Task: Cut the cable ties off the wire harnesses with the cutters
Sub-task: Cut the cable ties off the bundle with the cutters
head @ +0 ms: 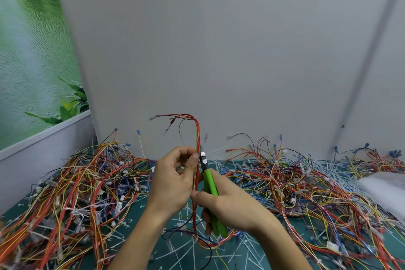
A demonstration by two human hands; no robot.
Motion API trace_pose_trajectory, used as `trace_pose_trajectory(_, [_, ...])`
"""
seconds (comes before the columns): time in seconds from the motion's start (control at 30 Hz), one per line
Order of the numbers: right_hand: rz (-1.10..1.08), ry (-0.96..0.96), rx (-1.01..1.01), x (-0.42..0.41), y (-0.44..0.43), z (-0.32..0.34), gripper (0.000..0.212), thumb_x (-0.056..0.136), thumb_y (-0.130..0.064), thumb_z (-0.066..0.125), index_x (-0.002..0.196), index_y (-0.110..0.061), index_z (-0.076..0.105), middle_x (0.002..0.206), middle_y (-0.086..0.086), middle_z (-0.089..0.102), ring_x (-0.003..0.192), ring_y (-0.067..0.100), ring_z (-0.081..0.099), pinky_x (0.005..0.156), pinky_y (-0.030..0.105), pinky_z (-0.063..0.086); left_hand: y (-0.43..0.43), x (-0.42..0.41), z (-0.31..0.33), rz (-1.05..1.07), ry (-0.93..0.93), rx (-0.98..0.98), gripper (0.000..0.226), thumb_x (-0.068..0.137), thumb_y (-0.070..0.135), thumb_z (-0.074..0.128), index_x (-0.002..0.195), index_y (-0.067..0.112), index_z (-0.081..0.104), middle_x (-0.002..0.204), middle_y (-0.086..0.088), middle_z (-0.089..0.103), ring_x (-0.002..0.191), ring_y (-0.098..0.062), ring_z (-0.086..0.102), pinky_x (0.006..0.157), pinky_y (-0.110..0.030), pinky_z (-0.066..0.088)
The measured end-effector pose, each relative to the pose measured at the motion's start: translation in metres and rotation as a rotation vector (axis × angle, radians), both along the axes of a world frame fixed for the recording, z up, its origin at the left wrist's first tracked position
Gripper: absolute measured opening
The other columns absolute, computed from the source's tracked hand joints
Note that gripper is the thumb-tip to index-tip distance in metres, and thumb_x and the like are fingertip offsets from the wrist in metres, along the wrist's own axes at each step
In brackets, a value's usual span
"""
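I hold one wire harness (198,136) of red, orange and yellow wires upright in front of me. My left hand (175,180) pinches the bundle between thumb and fingers near its middle. My right hand (228,206) grips the green-handled cutters (209,180), whose metal jaws (203,158) sit against the bundle right beside my left thumb tip. Whether a cable tie lies between the jaws is too small to tell. The harness's lower end (195,219) trails down onto the table between my forearms.
Tangled piles of harnesses lie on the left (76,184) and on the right (306,182) of the green cutting mat (188,254). Cut white tie pieces (241,245) litter the mat. A white bag (385,190) lies at the far right. A grey wall stands close behind.
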State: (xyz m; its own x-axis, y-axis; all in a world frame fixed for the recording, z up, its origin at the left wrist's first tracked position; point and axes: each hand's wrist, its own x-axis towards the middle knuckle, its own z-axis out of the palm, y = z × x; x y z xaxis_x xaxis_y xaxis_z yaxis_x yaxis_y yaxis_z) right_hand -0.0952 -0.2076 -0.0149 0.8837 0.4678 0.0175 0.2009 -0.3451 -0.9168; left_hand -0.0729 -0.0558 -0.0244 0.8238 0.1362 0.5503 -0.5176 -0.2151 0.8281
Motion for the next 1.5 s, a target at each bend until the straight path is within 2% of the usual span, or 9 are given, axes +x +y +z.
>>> trace_pose_trajectory(0.13, [-0.015,-0.014,0.014,0.002,-0.001,-0.002,0.025,0.089,-0.039,0.061,0.103,-0.021,0.05,0.072,0.003,0.055,0.054,0.018,0.06,0.058,0.043,0.059,0.001,0.002,-0.002,-0.006,-0.001,-0.006,0.007,0.093,0.024,0.066,0.094,0.031,0.067,0.088,0.018,0.071,0.085,-0.002,0.069,0.067,-0.009,0.052])
trace_pose_trajectory(0.3, [-0.033,-0.075,-0.017,0.003,-0.004,-0.003,0.01,0.089,-0.035,0.057,0.082,-0.041,0.052,0.076,0.003,0.056,0.055,0.021,0.06,0.059,0.049,0.058,0.002,0.006,-0.004,-0.015,-0.001,-0.028,0.005,0.092,0.025,0.067,0.092,0.03,0.068,0.086,0.016,0.072,0.083,-0.005,0.07,0.068,-0.012,0.053])
trace_pose_trajectory(0.43, [-0.015,-0.046,-0.004,0.003,-0.005,-0.002,0.007,0.088,-0.035,0.059,0.085,-0.034,0.053,0.075,0.003,0.055,0.054,0.021,0.059,0.059,0.051,0.058,0.001,0.007,-0.006,-0.015,-0.002,-0.039,0.003,0.089,0.03,0.067,0.092,0.03,0.068,0.086,0.016,0.073,0.083,-0.005,0.071,0.07,-0.013,0.054])
trace_pose_trajectory(0.63, [0.015,0.094,0.087,-0.003,-0.002,0.001,0.037,0.085,-0.042,0.066,0.109,-0.017,0.052,0.079,0.007,0.053,0.067,0.029,0.06,0.07,0.062,0.059,0.002,0.006,-0.006,-0.028,-0.001,-0.022,0.006,0.092,0.026,0.066,0.093,0.031,0.067,0.087,0.019,0.072,0.086,-0.003,0.07,0.069,-0.011,0.053])
trace_pose_trajectory(0.77, [0.016,0.116,0.124,-0.003,-0.001,0.003,0.037,0.089,-0.037,0.065,0.114,-0.011,0.052,0.082,0.006,0.051,0.067,0.023,0.058,0.07,0.055,0.06,0.003,0.007,-0.005,-0.042,0.003,-0.014,0.008,0.093,0.022,0.066,0.094,0.03,0.067,0.089,0.018,0.072,0.087,-0.003,0.07,0.071,-0.012,0.053])
trace_pose_trajectory(0.97, [0.031,0.083,0.154,-0.004,-0.004,0.005,0.004,0.106,-0.013,0.051,0.102,-0.011,0.049,0.071,0.0,0.05,0.054,0.019,0.051,0.049,0.036,0.052,0.004,0.008,-0.005,-0.072,0.023,-0.107,0.012,0.085,0.034,0.066,0.094,0.027,0.069,0.088,0.012,0.074,0.083,-0.004,0.071,0.071,-0.016,0.056])
trace_pose_trajectory(1.07, [0.056,0.144,0.205,-0.006,-0.005,0.007,0.007,0.107,-0.011,0.048,0.101,-0.012,0.048,0.065,-0.004,0.05,0.051,0.019,0.049,0.048,0.034,0.049,0.005,0.009,-0.007,-0.065,0.039,-0.099,0.019,0.083,0.039,0.066,0.096,0.027,0.069,0.089,0.01,0.074,0.084,-0.008,0.071,0.074,-0.029,0.06])
trace_pose_trajectory(1.33, [0.044,0.189,0.22,-0.009,0.001,0.011,0.046,0.089,-0.038,0.062,0.113,-0.002,0.048,0.072,0.0,0.048,0.056,0.02,0.052,0.052,0.036,0.054,0.006,0.008,-0.007,-0.041,-0.029,0.0,0.005,0.091,0.028,0.067,0.094,0.031,0.067,0.089,0.018,0.072,0.086,-0.002,0.069,0.071,-0.011,0.052])
trace_pose_trajectory(1.5, [0.003,0.151,0.175,-0.006,-0.003,0.008,0.026,0.105,-0.024,0.056,0.114,-0.001,0.048,0.069,0.0,0.047,0.05,0.016,0.046,0.049,0.031,0.046,0.007,0.007,-0.005,-0.021,-0.055,0.047,0.007,0.089,0.037,0.064,0.094,0.034,0.066,0.092,0.016,0.071,0.088,-0.007,0.069,0.073,-0.016,0.055])
